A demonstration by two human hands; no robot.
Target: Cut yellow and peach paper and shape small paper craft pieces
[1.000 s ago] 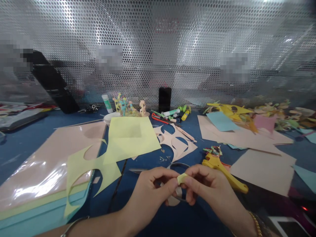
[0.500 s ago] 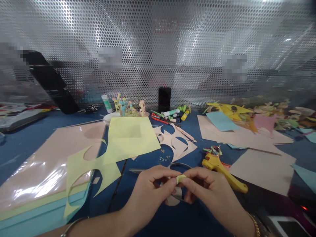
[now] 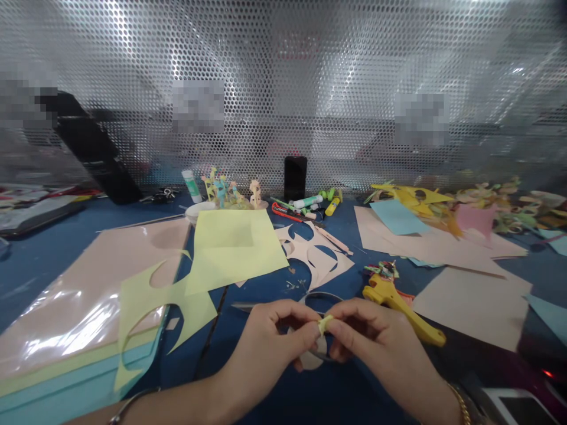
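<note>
Both the left hand and right hand pinch a small pale-yellow paper piece between fingers, lower centre of frame; it's narrower than a second ago, so folding seems further along.

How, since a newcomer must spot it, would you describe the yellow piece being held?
Over the near part of the blue table, the left hand and right hand almost meet. Between their fingertips is the yellow piece. Unlike the broad yellow sheet lying flat to its left, it is tiny, bunched and pinched.
</note>
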